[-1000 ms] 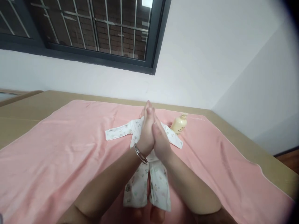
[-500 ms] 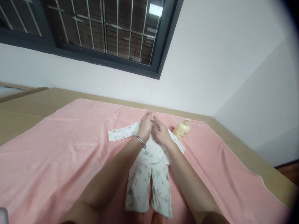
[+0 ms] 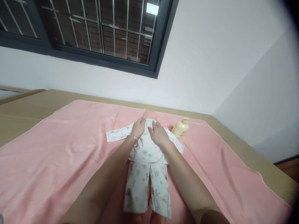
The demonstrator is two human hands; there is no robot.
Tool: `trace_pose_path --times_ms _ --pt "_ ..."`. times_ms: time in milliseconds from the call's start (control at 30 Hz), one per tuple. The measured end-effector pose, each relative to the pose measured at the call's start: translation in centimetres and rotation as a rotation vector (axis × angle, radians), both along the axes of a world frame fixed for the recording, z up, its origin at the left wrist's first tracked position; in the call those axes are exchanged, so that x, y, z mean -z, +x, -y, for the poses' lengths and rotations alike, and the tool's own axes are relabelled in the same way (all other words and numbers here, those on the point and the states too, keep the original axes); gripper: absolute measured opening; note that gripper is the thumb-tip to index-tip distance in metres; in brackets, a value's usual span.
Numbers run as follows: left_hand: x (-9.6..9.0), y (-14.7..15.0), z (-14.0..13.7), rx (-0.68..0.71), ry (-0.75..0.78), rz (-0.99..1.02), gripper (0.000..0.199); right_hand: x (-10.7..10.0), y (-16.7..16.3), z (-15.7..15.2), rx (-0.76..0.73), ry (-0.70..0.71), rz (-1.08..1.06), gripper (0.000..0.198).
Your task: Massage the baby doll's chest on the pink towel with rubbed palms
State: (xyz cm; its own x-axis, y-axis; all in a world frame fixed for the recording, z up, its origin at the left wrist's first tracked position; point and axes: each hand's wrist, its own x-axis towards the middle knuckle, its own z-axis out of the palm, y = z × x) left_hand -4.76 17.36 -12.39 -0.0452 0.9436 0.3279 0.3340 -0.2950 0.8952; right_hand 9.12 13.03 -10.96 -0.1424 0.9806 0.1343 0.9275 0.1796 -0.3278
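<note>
A baby doll in a white top [image 3: 148, 152] and white trousers [image 3: 137, 188], both with a small green and grey print, lies stretched out with its pinkish head [image 3: 149, 114] at the far end. On the upper left of the top rests my left hand [image 3: 139, 128], fingers extended toward the neck, a silver bangle on its wrist. My right hand [image 3: 159, 134] lies flat on the upper right side, fingers spread a little. Neither hand grasps anything visible. One sleeve [image 3: 116, 134] reaches out to the left; the other points down to the right, partly behind my right hand.
Beside the right sleeve a pale yellow pump bottle [image 3: 180, 128] leans or lies tilted. Under everything is a creased pink blanket [image 3: 77, 140] on a tan surface [image 3: 28, 104]. A white wall and a dark-framed barred window [image 3: 102, 56] stand behind.
My hands were close together and raised over the doll's upper body. They have come apart and down onto the top, uncovering the doll's head.
</note>
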Motion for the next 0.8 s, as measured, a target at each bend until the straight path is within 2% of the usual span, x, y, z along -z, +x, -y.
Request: trace_pose_path --times_ms 67,133,200,267,333,433,567,600,667,800 --pt "0.3 0.0 -0.2 -0.02 -0.012 0.016 0.052 -0.4 -0.9 1.0 -0.011 -0.018 0.075 0.069" --pt "0.6 0.0 -0.3 -0.029 -0.023 0.042 0.055 -0.6 -1.3 1.5 -0.112 -0.025 0.109 0.067" --pt "0.8 0.1 -0.4 -0.039 -0.027 0.06 0.057 -0.6 -1.0 1.1 -0.244 -0.014 0.089 0.061" --pt "0.8 0.1 -0.3 -0.052 -0.027 0.062 0.059 -0.3 -0.1 0.0 -0.301 0.016 0.021 0.055" --pt "0.7 0.1 -0.2 -0.059 -0.024 0.048 0.062 0.2 0.9 -1.2 -0.25 0.038 -0.065 0.054" --pt "0.6 0.0 -0.2 -0.066 -0.019 0.025 0.065 0.5 1.3 -1.8 -0.084 0.031 -0.121 0.061" --pt "0.8 0.0 -0.5 -0.082 -0.031 0.056 0.071 -0.1 -1.2 0.4 0.223 -0.042 -0.009 0.078" --pt "0.9 0.0 -0.6 -0.086 -0.041 0.077 0.073 -0.2 -2.0 1.2 0.242 -0.051 0.036 0.078" --pt "1.1 0.0 -0.8 -0.085 -0.062 0.126 0.078 -0.5 -3.3 2.4 0.156 -0.024 0.099 0.073" --pt "1.2 0.1 -1.0 -0.056 -0.084 0.206 0.086 -0.5 -2.5 1.6 -0.212 0.094 0.072 0.057"
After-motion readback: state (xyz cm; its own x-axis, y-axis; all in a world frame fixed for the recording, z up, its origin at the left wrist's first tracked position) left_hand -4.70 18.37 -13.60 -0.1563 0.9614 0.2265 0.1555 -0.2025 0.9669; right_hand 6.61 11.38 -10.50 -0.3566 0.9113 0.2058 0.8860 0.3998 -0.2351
